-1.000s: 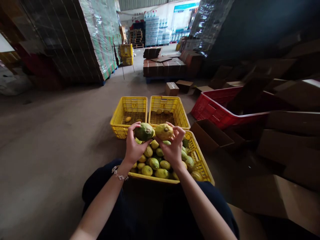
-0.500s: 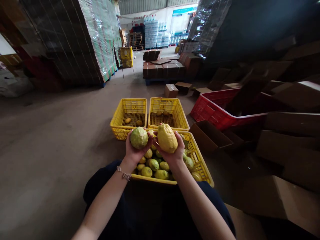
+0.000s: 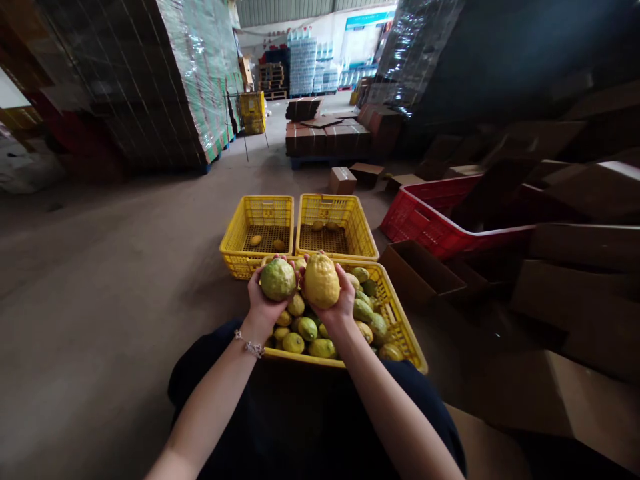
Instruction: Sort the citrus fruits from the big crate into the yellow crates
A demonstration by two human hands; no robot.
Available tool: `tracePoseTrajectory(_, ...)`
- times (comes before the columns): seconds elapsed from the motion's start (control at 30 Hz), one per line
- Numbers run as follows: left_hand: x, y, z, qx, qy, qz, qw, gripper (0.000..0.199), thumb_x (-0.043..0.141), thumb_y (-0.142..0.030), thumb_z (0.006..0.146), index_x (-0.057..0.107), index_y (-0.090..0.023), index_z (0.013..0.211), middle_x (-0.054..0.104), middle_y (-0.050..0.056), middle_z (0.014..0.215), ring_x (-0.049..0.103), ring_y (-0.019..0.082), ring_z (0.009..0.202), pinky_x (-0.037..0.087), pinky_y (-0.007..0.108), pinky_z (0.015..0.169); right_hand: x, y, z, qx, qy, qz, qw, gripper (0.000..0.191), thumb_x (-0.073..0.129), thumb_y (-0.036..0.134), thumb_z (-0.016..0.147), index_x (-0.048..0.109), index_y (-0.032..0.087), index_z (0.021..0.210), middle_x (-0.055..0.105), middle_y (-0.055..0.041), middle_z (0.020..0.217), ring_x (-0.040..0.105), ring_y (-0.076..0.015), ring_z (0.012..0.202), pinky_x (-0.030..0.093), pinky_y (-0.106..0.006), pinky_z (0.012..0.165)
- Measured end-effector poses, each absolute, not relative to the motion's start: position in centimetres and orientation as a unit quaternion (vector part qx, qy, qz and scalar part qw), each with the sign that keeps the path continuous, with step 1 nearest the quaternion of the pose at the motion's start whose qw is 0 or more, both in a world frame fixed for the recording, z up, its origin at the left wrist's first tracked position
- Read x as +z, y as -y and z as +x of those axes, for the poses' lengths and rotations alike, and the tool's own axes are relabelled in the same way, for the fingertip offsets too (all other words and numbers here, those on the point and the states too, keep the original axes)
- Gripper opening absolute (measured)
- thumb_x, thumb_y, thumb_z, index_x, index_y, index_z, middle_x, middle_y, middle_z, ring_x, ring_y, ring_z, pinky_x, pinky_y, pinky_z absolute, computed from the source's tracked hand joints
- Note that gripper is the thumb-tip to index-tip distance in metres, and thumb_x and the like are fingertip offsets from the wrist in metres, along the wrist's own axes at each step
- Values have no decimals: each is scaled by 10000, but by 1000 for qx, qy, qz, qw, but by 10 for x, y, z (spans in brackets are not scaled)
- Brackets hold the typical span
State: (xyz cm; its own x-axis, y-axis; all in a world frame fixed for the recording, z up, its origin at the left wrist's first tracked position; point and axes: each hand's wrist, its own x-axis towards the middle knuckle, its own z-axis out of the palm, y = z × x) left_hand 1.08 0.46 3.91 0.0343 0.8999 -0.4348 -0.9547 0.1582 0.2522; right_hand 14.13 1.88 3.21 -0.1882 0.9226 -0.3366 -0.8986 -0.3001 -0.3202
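My left hand (image 3: 263,305) cups a green, bumpy citron (image 3: 278,280) from below, fingers round its side. Beside it, my right hand (image 3: 341,303) grips a larger yellow citron (image 3: 321,281) with a knobbly skin. Both fruits are held up close together over the front yellow crate (image 3: 405,327). Many green and yellow citrus fruits fill that crate, among them a green one (image 3: 307,329) below my hands. My arms and the held fruits hide part of the heap.
Two yellow crates, the left (image 3: 233,260) and the right (image 3: 367,243), stand behind, each with a couple of fruits. To the right are a red crate (image 3: 425,227), an open carton (image 3: 423,273) and piled cardboard. A loaded pallet (image 3: 325,140) stands farther back.
My right hand has shifted left with the yellow citron, which now looks more upright and shows a different side. The green citron has moved only slightly.
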Motion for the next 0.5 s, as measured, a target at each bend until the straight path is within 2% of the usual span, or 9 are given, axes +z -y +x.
tracePoseTrajectory(0.37, 36, -7, 7, 659, -261, -66, 702, 396, 504, -229, 849, 711, -203, 1186, 761, 70, 926, 745, 239, 872, 618, 428, 877, 28, -19, 137, 772, 30, -241, 587, 325, 543, 281, 846, 700, 235, 1126, 821, -57, 944, 804, -255, 907, 676, -433, 813)
tracePoseTrajectory(0.5, 36, -7, 7, 660, -259, -65, 702, 357, 512, -229, 841, 724, -194, 1126, 761, 70, 894, 746, 237, 845, 621, 421, 865, 31, -18, 138, 771, 31, -246, 587, 332, 521, 278, 851, 707, 232, 1121, 822, -58, 931, 805, -259, 906, 679, -430, 807)
